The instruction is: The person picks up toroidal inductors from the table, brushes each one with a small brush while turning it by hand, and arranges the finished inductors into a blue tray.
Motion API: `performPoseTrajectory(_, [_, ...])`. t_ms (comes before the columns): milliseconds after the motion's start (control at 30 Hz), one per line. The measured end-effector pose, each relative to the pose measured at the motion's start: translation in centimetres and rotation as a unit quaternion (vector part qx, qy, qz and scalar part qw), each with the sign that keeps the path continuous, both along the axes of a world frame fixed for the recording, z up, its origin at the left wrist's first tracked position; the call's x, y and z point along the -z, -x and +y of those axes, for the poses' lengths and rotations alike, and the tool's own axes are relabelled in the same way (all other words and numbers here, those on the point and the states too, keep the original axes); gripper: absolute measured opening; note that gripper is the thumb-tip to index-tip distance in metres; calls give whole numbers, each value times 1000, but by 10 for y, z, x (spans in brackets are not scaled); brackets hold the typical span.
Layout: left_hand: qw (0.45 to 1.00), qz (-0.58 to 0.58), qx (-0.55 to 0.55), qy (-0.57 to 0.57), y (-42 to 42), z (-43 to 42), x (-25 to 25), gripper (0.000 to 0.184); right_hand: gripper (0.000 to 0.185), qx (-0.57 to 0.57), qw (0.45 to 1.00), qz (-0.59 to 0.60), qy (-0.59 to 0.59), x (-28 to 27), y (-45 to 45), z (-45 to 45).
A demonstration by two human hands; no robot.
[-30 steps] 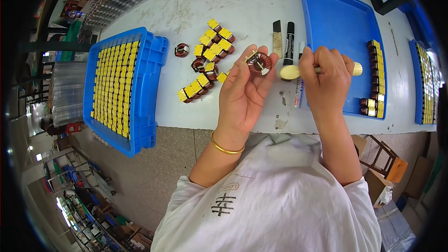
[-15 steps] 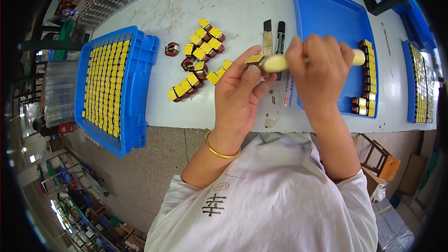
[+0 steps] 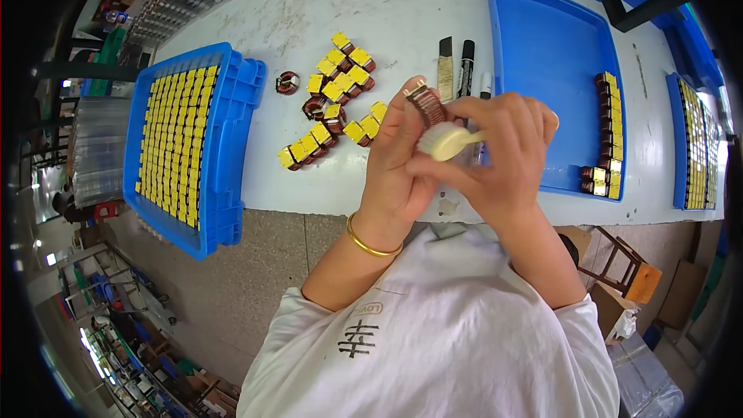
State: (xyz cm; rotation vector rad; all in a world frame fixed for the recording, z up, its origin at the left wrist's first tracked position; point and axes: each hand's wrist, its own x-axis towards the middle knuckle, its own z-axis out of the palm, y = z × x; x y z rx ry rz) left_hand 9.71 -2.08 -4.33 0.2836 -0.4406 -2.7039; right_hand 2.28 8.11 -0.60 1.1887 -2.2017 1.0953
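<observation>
My left hand (image 3: 395, 162) is closed on a copper-wound toroidal coil (image 3: 427, 106), its turns facing up and to the right between my fingertips. A small cream brush (image 3: 450, 142) with pale bristles is gripped in my right hand (image 3: 507, 155), and its head is just below the coil, close to or touching it. The right fingers are slightly blurred and reach over to the coil's edge. Left of my hands, several coils with yellow tops (image 3: 338, 91) lie in a loose group on the table. Two coils (image 3: 287, 83) there show their bare rings.
A blue crate (image 3: 246, 120) at left holds rows of yellow-topped coils. At right, a blue tray (image 3: 546, 54) has coils along its right side. Beyond my hands lie a black marker (image 3: 466, 70) and a flat blade-like tool (image 3: 445, 70). Another filled blue tray (image 3: 672, 131) stands far right.
The coil has turned in my left hand, so its windings show instead of the yellow top. My right hand has moved left and lower, and the brush head now points down-left.
</observation>
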Motion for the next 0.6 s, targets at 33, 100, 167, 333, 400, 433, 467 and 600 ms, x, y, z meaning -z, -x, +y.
performPoseTrajectory(33, [999, 24, 14, -25, -1, -2, -2, 42, 32, 8, 1000, 22, -20, 5, 1, 0])
performPoseTrajectory(100, [998, 34, 42, -23, -3, -7, -10, 47, 35, 18, 997, 65, -36, 9, 1, -1])
performPoseTrajectory(167, [998, 34, 47, 4, -4, -9, -14, 51, 36, 20, 994, 103, -29, 10, 0, -2])
performPoseTrajectory(333, [997, 34, 14, 73, -3, -16, -10, 54, 14, -45, 998, 33, 15, -8, 0, 2])
performPoseTrajectory(400, [995, 41, 8, 85, -3, -18, -8, 54, 12, -25, 999, 16, 21, -7, 4, 5])
performPoseTrajectory(433, [995, 46, 5, 92, -2, -18, -8, 54, 16, 13, 1000, 20, 4, -5, 7, 6])
performPoseTrajectory(467, [994, 50, 2, 99, -1, -16, -7, 54, 20, 52, 998, 25, -12, -4, 10, 6])
performPoseTrajectory(600, [992, 75, 14, 99, -3, -10, -7, 53, 27, 76, 994, 81, 1, -9, 8, -12])
